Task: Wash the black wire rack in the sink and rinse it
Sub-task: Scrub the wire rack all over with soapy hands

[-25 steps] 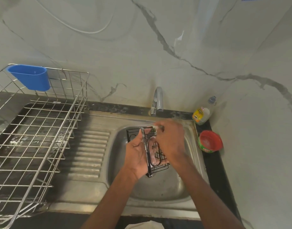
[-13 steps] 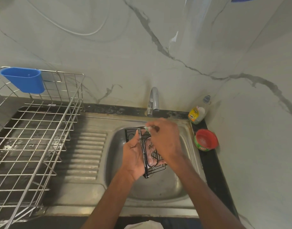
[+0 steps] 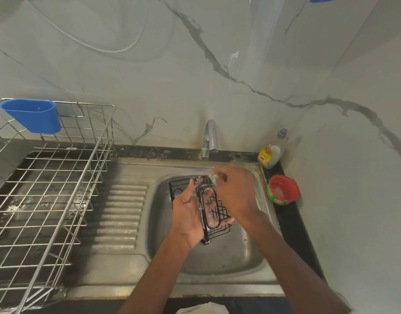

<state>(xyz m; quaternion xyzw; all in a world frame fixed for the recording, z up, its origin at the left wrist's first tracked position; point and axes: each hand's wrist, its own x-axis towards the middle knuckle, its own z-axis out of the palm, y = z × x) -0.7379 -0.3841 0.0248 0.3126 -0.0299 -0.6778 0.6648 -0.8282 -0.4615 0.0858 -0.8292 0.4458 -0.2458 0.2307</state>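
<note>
Landmark: the sink [image 3: 251, 257], a steel basin sunk in a steel top.

Far left of the sink: a metal wire dish drainer [image 3: 47, 189], sitting on a wet dark surface. A blue plastic cup [image 3: 31, 115] hangs on the drainer's back rim.

Just left of the sink: the ribbed steel drainboard [image 3: 120, 214], between drainer and basin.

Over the sink, centre: the black wire rack [image 3: 208, 209], held above the basin, tilted up on edge, not resting on the basin floor. Left hand [image 3: 190, 214] holds it from the left, palm toward the rack, fingers curled through the wires and showing on the far side. Soap film or suds on the rack's frame.

Behind the sink: the chrome tap [image 3: 209, 139] on the back ledge, spout pointing at the basin. No clear stream of water can be made out.

Over the sink, right of the rack: right hand [image 3: 235, 191], fingers closed on a small pale green scrubber [image 3: 214, 179], pressed to the rack's top edge.

Right of the sink, back corner: a dish soap bottle [image 3: 271, 150] with a yellow label. Just in front of it, a red and green tub [image 3: 283, 189], open, pale paste inside.
</note>
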